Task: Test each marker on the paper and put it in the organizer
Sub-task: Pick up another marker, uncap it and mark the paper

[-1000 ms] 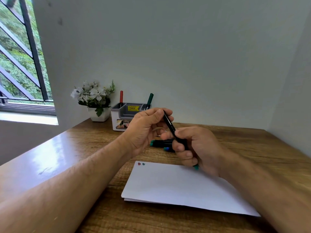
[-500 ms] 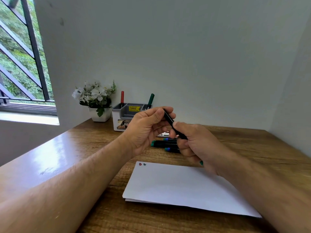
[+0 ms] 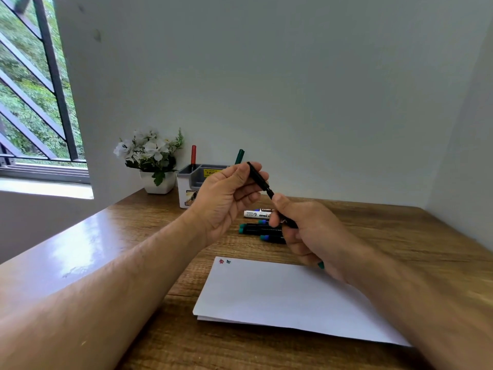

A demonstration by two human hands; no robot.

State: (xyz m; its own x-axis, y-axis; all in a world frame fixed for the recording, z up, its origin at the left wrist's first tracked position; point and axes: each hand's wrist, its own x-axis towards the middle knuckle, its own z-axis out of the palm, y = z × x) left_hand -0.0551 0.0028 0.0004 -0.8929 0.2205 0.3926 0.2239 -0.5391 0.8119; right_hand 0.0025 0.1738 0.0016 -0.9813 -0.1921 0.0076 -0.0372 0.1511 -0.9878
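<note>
Now the black cap [image 3: 257, 177] has come off the marker [image 3: 286, 221]. Left hand [image 3: 226, 198] pinches the cap; right hand [image 3: 309, 233] grips the marker's barrel.

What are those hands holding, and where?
A black marker: left hand pinches its upper end, right hand grips its lower body.

Soft daylight from window [image 3: 34, 84] at left; glare patch on wooden desk [image 3: 80, 241]; wide-angle bending at edges; forearms slightly blurred.
</note>
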